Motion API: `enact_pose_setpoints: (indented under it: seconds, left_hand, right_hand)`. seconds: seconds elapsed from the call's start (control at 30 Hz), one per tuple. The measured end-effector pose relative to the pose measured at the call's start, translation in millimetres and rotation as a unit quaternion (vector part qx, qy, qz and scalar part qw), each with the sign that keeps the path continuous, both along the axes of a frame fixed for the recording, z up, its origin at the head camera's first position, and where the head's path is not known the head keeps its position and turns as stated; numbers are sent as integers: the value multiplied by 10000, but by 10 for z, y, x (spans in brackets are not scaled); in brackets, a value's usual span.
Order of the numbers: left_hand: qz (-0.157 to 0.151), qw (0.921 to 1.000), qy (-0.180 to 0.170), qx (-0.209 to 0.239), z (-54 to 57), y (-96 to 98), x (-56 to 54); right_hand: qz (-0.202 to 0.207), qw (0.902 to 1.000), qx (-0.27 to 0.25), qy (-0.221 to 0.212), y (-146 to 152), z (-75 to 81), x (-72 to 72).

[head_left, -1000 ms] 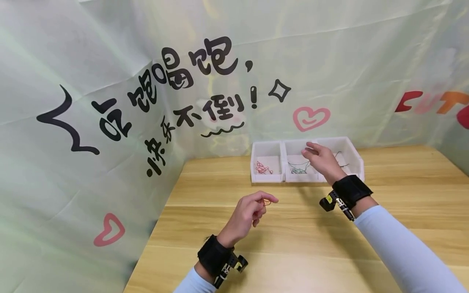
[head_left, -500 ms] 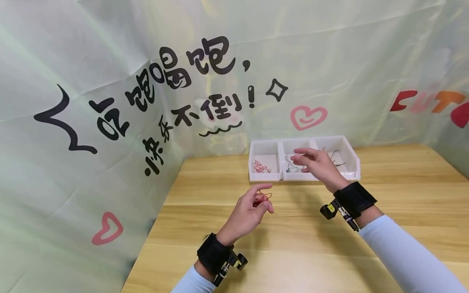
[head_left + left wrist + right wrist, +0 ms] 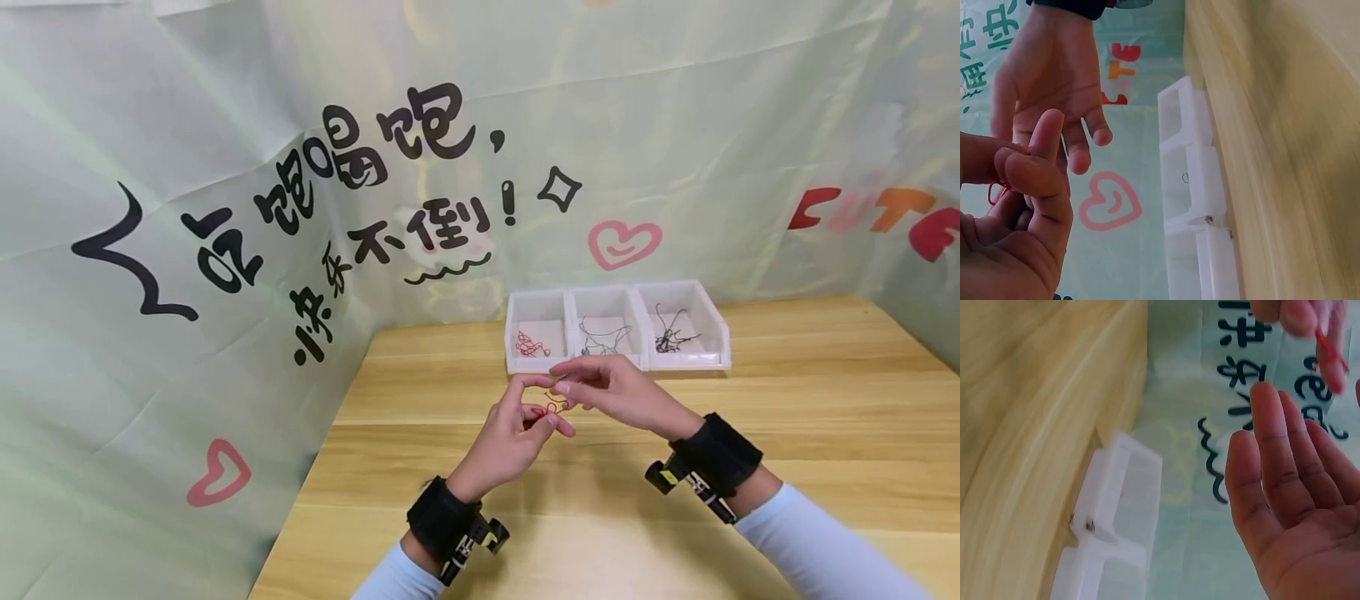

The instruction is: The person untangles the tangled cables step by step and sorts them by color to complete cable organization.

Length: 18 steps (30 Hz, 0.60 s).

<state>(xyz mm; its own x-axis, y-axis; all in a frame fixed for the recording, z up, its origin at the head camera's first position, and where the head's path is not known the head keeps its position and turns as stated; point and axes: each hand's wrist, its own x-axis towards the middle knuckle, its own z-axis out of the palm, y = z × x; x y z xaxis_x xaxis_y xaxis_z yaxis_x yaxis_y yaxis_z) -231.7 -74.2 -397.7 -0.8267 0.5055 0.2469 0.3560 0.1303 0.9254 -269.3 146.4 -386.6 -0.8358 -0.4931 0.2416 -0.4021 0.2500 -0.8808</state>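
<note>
My left hand (image 3: 510, 433) pinches a thin, looped red string (image 3: 553, 407) between thumb and fingers, above the wooden table. In the left wrist view, a red loop (image 3: 997, 192) sticks out beside the curled fingers. My right hand (image 3: 618, 393) is right beside the left one, its thumb and index fingertips at the left index fingertip. The right wrist view has the right hand (image 3: 1297, 487) with its fingers loosely extended, below the red string (image 3: 1330, 350) at the left fingers.
Behind the hands stands a white three-compartment bin (image 3: 603, 363) against the fabric backdrop. It holds red strings (image 3: 531, 344) on the left, green strings (image 3: 604, 335) in the middle and black strings (image 3: 670, 337) on the right. The wooden table (image 3: 810, 408) spreads in front.
My right hand has come back from over the bin, moving left and down to the left hand. The left hand has turned slightly and keeps the red string. The black strings are now uncovered.
</note>
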Motion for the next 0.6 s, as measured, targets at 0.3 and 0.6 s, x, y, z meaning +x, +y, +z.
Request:
enact_pose_setpoints:
  seconds: [0.3,0.6]
  left_hand:
    - [-1,9999,34,-104,-1,31,19]
    - [128,9992,-129,-347,-20,8,30]
  right_hand:
    - [462,9977,96,494,-116,-104,138]
    - [596,9976,164,-313,-177,-68,274]
